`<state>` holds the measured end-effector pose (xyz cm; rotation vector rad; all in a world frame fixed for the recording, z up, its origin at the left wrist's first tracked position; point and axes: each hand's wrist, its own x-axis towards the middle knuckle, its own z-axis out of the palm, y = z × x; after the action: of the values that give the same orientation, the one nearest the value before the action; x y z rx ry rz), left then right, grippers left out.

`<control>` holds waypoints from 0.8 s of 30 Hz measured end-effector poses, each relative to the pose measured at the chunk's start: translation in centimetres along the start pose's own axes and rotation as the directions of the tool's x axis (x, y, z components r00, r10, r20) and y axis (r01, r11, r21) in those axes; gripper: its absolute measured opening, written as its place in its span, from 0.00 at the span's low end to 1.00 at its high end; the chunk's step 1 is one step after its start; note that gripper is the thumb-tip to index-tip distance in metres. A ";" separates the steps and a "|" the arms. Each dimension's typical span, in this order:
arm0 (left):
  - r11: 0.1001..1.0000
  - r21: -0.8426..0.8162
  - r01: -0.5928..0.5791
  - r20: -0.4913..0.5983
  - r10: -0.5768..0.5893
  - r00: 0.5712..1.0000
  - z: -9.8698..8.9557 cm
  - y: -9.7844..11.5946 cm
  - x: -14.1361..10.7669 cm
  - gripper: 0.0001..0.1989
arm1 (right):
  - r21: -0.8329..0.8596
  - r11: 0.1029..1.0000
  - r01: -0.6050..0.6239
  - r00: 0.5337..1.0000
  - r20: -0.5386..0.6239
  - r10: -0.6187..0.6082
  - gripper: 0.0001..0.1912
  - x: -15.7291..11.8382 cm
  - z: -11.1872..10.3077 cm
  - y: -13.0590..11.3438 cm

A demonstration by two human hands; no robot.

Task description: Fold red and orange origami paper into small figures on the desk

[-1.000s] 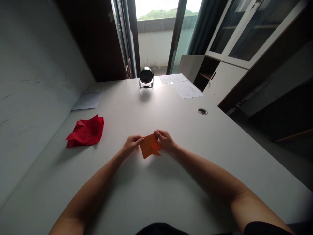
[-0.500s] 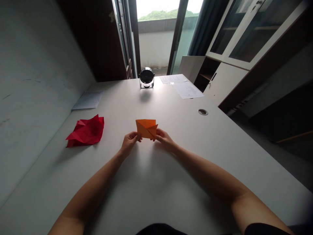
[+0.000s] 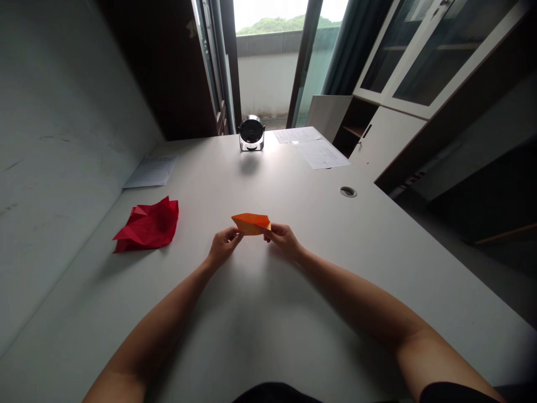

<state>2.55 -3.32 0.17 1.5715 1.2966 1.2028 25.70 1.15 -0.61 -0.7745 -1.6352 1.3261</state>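
Between my two hands is a folded piece of orange paper (image 3: 250, 225), tilted so that its top edge gapes a little and its bright inner side shows. My left hand (image 3: 224, 245) pinches its lower left corner between thumb and fingers. At the right end, my right hand (image 3: 284, 240) grips the paper, thumb on the near face and the other fingers partly hidden behind it. A crumpled, creased red sheet of paper (image 3: 149, 225) lies on the table, left of my left hand.
On the white table (image 3: 201, 184), a round black device on a silver stand (image 3: 251, 134) stands at the far edge. Printed sheets (image 3: 321, 154) lie at the back right, another sheet (image 3: 151, 170) by the left wall. A cable hole (image 3: 348, 192) is on the right.
The orange paper has been tipped, so its front face looks much shallower and its top now opens slightly. My right thumb has come onto its near face. The red paper has stayed put.
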 end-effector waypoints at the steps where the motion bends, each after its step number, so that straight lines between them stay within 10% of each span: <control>1: 1.000 0.009 -0.002 -0.024 0.002 1.000 -0.1 0.0 0.0 0.14 | -0.068 0.997 0.038 0.999 0.009 -0.037 0.15 -0.1 0.0 -0.1; 9: 0.993 -0.087 -0.075 -0.044 0.072 0.996 -0.3 0.8 -0.1 0.18 | -0.425 0.858 0.290 0.956 0.084 -0.281 0.14 -0.2 -0.2 -0.4; 24: 0.923 0.350 -0.158 0.140 0.115 0.983 -1.2 -0.3 0.4 0.21 | -0.539 0.815 0.213 0.973 0.039 -0.228 0.12 0.3 -0.7 0.4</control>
<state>1.34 -2.85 0.24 1.9935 1.4065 0.9726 26.21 1.78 -0.88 -0.8860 -2.0405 0.6788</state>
